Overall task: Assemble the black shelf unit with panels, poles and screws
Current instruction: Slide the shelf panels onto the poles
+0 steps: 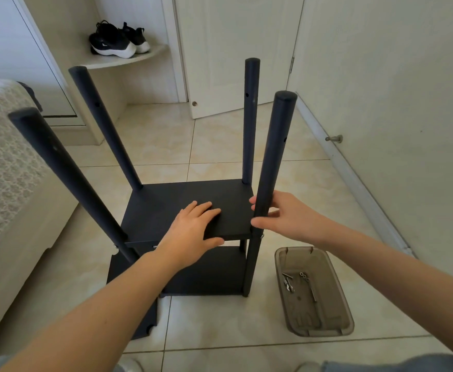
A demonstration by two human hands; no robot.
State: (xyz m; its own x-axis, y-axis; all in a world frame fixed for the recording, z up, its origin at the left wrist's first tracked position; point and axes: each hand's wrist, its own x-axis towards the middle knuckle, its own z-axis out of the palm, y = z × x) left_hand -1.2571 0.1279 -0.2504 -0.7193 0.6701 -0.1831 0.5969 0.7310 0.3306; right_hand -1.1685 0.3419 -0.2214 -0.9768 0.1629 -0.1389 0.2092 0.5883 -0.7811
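floor (220, 146): tiled; bed (10, 170) hems the left, wall (407, 103) the right; open on the far side
shelf unit (166, 205): black, mid-floor; two panels, four poles
tray (324, 299): near right, holds screws (288, 284)
hands: left hand (193, 229) flat on upper panel (220, 194); right hand (287, 213) grips near-right pole (271, 162)

Tray (335, 326) right of shelf unit (166, 208) — screws (288, 283) inside

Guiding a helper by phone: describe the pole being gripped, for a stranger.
Start at the black shelf unit on the tiled floor. Take its near right pole, beside the brown tray. Only this pole has the right hand around it.
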